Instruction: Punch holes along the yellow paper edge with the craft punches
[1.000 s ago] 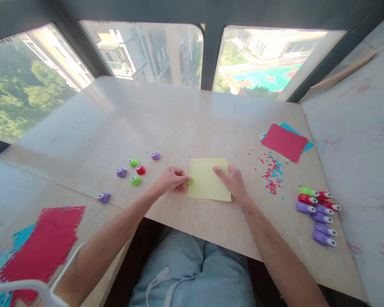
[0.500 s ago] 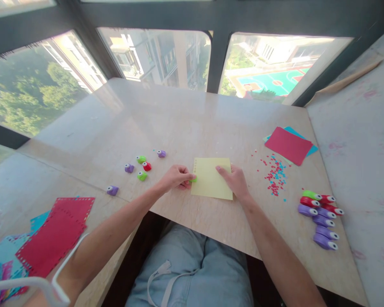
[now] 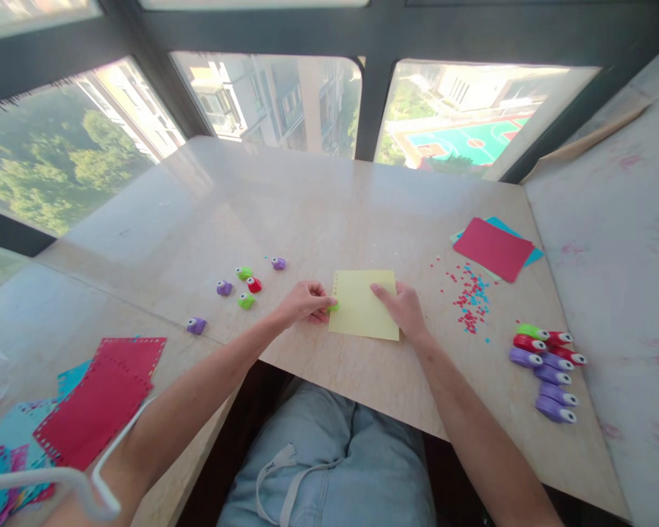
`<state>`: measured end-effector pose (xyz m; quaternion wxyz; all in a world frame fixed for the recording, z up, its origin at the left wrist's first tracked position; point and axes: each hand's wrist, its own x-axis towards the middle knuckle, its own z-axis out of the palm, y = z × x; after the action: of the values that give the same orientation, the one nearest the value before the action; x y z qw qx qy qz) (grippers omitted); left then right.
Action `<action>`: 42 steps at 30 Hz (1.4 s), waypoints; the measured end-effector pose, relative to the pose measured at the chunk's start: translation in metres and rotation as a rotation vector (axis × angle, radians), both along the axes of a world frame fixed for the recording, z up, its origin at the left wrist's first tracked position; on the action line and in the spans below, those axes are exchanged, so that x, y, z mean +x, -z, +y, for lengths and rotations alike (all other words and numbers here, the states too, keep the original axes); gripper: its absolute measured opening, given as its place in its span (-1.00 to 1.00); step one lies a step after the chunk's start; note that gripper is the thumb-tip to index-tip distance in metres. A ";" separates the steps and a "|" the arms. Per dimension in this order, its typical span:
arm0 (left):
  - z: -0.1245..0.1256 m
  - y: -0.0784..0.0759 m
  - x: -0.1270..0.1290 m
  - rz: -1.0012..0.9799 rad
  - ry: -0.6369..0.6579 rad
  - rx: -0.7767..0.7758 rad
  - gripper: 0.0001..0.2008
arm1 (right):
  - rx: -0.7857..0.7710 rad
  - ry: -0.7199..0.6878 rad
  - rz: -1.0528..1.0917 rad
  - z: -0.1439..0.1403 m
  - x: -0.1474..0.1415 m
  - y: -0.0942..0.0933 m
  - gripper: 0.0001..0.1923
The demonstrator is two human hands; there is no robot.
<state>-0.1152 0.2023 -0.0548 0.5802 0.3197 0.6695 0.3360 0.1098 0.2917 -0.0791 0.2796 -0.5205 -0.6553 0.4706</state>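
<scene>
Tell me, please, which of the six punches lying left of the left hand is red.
The red punch, between and slightly right of the two green punches; the others are three purple punches.

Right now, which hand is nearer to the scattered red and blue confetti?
Right: the right hand, holding the yellow sheet, is left of the confetti; the left hand is farther left, at the sheet's left edge.

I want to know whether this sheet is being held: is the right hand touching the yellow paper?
Touching. The head view shows the right hand at the right edge of the yellow paper, thumb pressed over its face.
</scene>
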 end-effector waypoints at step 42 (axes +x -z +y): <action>-0.020 0.004 0.003 0.239 -0.020 0.331 -0.53 | -0.283 0.142 0.409 0.003 0.019 -0.005 -0.42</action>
<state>-0.1118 0.1823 -0.0586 0.4326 0.4415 0.6726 0.4068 0.1289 0.2949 -0.0742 0.3629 -0.4930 -0.4746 0.6324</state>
